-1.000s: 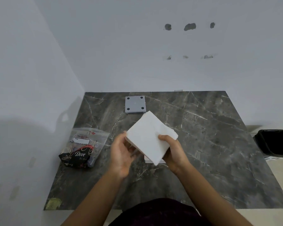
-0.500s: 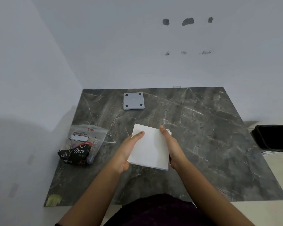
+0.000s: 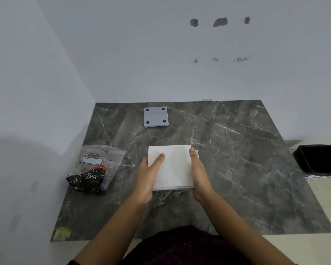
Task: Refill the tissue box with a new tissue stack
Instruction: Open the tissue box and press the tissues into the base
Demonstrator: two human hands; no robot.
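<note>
A square white tissue stack (image 3: 173, 166) lies flat in the middle of the dark marble table (image 3: 246, 153). My left hand (image 3: 148, 172) holds its left edge, thumb pressed on top. My right hand (image 3: 197, 171) presses against its right edge. A small white corner (image 3: 196, 153) of something shows just beyond my right fingertips; I cannot tell what it is. A grey square panel with four black feet (image 3: 156, 117), seemingly the tissue box's base, lies face up at the back of the table, apart from the stack.
An opened plastic tissue pack marked Dove (image 3: 94, 168) lies at the table's left edge. A black bin (image 3: 319, 159) stands on the floor to the right. Walls close the left and back sides.
The stack, held tilted in the air a second ago, has been lowered flat onto the table and squared up between both hands.
</note>
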